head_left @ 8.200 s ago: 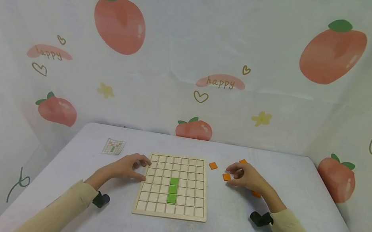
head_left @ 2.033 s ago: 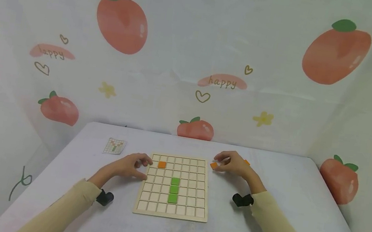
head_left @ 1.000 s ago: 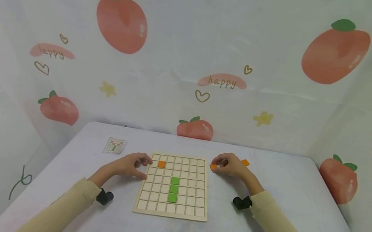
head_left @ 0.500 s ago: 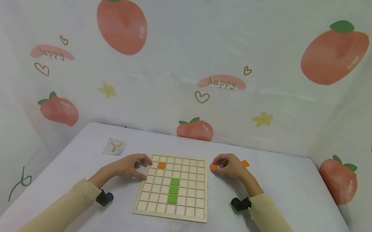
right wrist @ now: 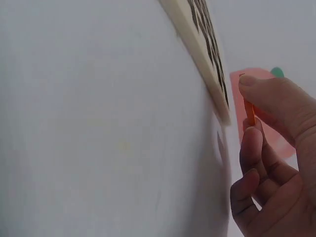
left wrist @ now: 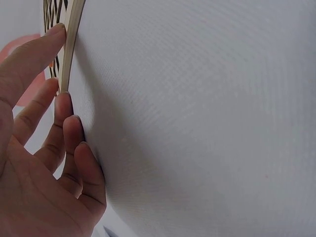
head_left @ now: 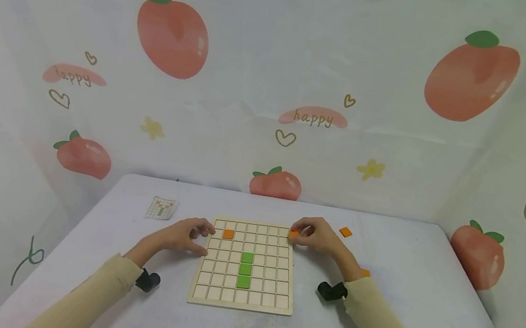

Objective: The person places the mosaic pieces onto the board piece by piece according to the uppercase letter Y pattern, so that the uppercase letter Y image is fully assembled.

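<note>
A light wooden grid board (head_left: 270, 287) lies on the table, with a column of green square tiles (head_left: 245, 269) and one orange tile (head_left: 228, 234) in its upper left cells. My left hand (head_left: 181, 235) rests at the board's left edge, thumb and index finger spread apart and touching the rim; the left wrist view shows the other fingers loosely bent. Between thumb and fingertips, my right hand (head_left: 320, 238) pinches another orange square tile (head_left: 293, 234) over the board's far right corner. In the right wrist view that tile (right wrist: 250, 112) is seen edge-on, above the tabletop.
One loose orange tile (head_left: 346, 232) lies at the back right. A further orange tile (head_left: 366, 273) is partly hidden by the right wrist. A small paper card with a coloured grid pattern (head_left: 161, 209) sits at the back left.
An orange tile has come onto the board's upper left since the oldest frame. The right hand has pinched another from the table and moved left to the board's corner. The left hand stays put.
</note>
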Demonstrator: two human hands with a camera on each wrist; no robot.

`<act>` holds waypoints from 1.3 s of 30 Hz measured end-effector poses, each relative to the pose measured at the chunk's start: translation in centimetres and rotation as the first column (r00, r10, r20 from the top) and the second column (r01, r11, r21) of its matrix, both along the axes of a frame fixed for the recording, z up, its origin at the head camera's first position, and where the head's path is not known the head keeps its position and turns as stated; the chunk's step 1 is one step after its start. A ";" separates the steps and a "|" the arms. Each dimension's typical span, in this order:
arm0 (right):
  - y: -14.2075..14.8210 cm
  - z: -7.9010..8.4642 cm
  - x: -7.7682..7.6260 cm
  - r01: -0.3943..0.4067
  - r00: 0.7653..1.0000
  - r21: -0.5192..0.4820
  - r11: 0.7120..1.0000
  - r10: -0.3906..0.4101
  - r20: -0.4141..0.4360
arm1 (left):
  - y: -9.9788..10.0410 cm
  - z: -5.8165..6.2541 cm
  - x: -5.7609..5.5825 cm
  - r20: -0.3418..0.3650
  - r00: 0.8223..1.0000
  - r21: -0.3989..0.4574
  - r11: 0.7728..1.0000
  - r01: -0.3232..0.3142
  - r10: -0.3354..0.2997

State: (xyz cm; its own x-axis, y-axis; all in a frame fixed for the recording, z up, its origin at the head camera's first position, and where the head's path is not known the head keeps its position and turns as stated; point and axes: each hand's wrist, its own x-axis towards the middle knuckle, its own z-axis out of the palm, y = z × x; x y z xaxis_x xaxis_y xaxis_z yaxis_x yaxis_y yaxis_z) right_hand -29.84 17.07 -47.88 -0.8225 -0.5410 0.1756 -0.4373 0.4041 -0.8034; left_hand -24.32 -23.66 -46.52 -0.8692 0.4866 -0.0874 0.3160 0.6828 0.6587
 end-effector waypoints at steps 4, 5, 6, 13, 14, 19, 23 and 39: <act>-1.1 0.4 0.2 -0.008 1.000 0.002 1.000 0.008 0.006 | -0.1 -0.2 -0.2 -0.003 1.000 0.001 1.000 0.005 -0.005; -1.4 0.5 0.3 -0.009 1.000 0.001 1.000 0.009 0.007 | -0.1 -0.2 -0.2 -0.002 1.000 0.002 1.000 0.005 -0.005; -1.7 0.5 0.3 -0.011 1.000 -0.002 1.000 0.011 0.006 | -0.2 -0.3 -0.2 -0.002 1.000 0.002 1.000 0.004 -0.004; -3.2 0.5 0.6 -0.028 1.000 -0.030 0.999 0.028 0.014 | 0.0 -0.1 0.0 0.002 1.000 -0.002 1.000 -0.013 0.013; -3.4 0.6 0.6 -0.027 0.999 -0.034 0.999 0.028 0.019 | 0.0 -0.1 0.0 0.003 1.000 -0.002 1.000 -0.014 0.014; -4.5 0.5 0.8 -0.043 0.999 -0.052 0.998 0.044 0.016 | 0.1 0.0 0.2 0.000 1.000 -0.004 1.000 -0.018 0.018; -5.3 0.6 0.9 -0.052 0.999 -0.043 0.998 0.052 0.001 | 0.0 0.0 0.0 -0.008 1.000 -0.006 1.000 -0.013 0.012; -8.8 0.8 1.6 -0.131 0.991 -0.060 0.990 0.133 0.020 | -0.1 0.1 0.0 -0.007 1.000 0.001 1.000 0.008 -0.008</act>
State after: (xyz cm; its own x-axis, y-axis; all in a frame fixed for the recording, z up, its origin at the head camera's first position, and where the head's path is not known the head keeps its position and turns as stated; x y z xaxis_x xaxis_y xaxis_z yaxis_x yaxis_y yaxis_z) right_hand -28.26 8.23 -47.13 -0.7489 -0.6346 0.1908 -0.4638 0.2964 -0.8349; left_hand -24.37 -23.77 -46.39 -0.8661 0.4933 -0.0806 0.3260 0.6797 0.6571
